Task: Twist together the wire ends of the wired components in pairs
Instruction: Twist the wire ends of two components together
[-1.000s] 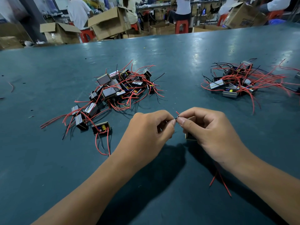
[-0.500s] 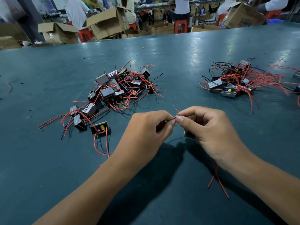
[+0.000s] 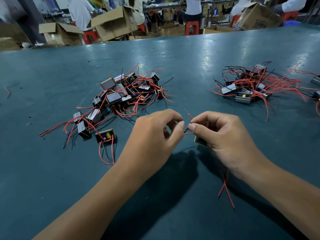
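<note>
My right hand [image 3: 223, 135] holds a small boxed component [image 3: 200, 142] under its fingers and pinches that component's black wire [image 3: 187, 129] between thumb and forefinger. A red wire end [image 3: 190, 116] sticks up just above the pinch. My left hand [image 3: 155, 134] is a finger's width to the left, thumb and forefinger curled together. A short stretch of red wire [image 3: 187, 133] runs from the component to those fingertips. Two more red leads [image 3: 225, 189] trail from under my right wrist onto the green table [image 3: 52, 179].
One pile of wired components [image 3: 121, 94] lies left of centre beyond my left hand, with a single component [image 3: 105, 135] nearest. A second pile [image 3: 247, 89] lies at the right. Cardboard boxes [image 3: 114, 23] and seated people are past the table's far edge.
My fingertips were pressed together on the wire ends; now the hands have drawn slightly apart, leaving a small gap with the wires showing between them.
</note>
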Available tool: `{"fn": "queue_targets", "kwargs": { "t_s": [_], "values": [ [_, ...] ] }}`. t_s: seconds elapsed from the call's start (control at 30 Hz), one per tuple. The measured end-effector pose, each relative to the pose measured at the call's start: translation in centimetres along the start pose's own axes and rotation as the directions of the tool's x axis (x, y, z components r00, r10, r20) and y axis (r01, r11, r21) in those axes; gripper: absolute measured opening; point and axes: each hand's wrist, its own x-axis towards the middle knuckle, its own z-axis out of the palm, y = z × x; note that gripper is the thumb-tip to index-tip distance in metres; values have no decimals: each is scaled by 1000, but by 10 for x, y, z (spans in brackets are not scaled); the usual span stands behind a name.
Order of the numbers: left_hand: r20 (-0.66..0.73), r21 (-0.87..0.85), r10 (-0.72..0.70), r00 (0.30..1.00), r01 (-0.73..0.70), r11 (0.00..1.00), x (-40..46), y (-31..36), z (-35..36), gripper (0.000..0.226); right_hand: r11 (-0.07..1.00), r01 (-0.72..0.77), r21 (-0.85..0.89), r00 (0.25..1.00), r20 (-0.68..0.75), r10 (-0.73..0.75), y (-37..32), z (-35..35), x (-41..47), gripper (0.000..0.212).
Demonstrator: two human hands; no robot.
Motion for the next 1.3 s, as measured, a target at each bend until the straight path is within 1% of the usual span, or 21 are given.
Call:
{"fn": "queue_targets", "kwargs": {
  "t_s": [0.03, 0.17, 0.27, 0.4, 0.47, 0.57, 0.63, 0.67, 0.7, 0.77, 0.8, 0.83, 0.87, 0.93, 1.03, 1.1, 1.17, 1.3],
  "values": [
    [-1, -9, 3, 1000, -3, 1000, 1, 1, -1, 9, 1000, 4, -12, 1000, 19, -4, -1, 0, 0, 9],
    [78, -29, -11, 997, 14, 999, 3, 0, -1, 7, 1000, 2, -20, 999, 53, -1, -5, 1, -2, 8],
    [80, 3, 0, 997, 0, 1000, 5, -1, -3, 9, 1000, 5, -31, 998, 61, -3, -7, 2, -3, 8],
    [120, -15, -25, 993, 27, 1000, 7, 1, -6, 13, 998, 10, -66, 997, 82, -5, -11, 3, -5, 9],
    [151, -42, -67, 986, 74, 996, 8, 2, -7, 18, 996, 26, -90, 996, 91, -18, -12, 3, -6, 10],
    [184, -103, -194, 964, 215, 971, 9, 3, -3, 23, 984, 57, -166, 995, 89, -43, -14, 4, -9, 13],
    [175, -145, -294, 940, 320, 936, 8, 5, 1, 23, 975, 58, -215, 996, 82, -41, -14, 5, -10, 15],
    [157, -145, -312, 937, 334, 931, 7, 6, 2, 23, 974, 49, -221, 996, 79, -32, -14, 5, -10, 15],
    [129, -111, -287, 949, 301, 947, 5, 8, 2, 23, 976, 38, -216, 997, 81, -21, -15, 5, -9, 14],
    [87, 47, -134, 987, 131, 990, 1, 10, 0, 19, 981, 22, -192, 996, 89, -5, -16, 4, -8, 12],
    [89, 121, -50, 995, 39, 992, 0, 10, -2, 16, 982, 16, -186, 996, 88, 0, -17, 3, -7, 12],
    [99, 160, 6, 995, -21, 987, -2, 9, -3, 15, 983, 11, -185, 996, 85, 5, -17, 2, -6, 12],
    [109, 167, 28, 994, -47, 985, -4, 9, -3, 17, 983, 6, -185, 997, 81, 9, -17, 2, -5, 12],
    [104, 147, 37, 994, -52, 988, -7, 10, -1, 20, 983, 4, -186, 997, 79, 10, -16, 0, -5, 12],
    [71, 102, 95, 993, -102, 990, -6, 7, -6, 14, 988, -3, -154, 996, 84, 16, -15, -1, -4, 12],
    [56, 89, 160, 986, -164, 982, -1, -1, -13, 12, 992, -21, -123, 994, 106, 35, -16, -3, -3, 13],
    [79, 108, 234, 969, -241, 964, 4, -10, -19, 14, 994, -32, -106, 990, 133, 46, -16, -4, -3, 14],
    [148, 181, 414, 898, -436, 882, 9, -19, -19, 12, 996, -38, -76, 974, 221, 54, -20, -7, -3, 13]
  ]
}}
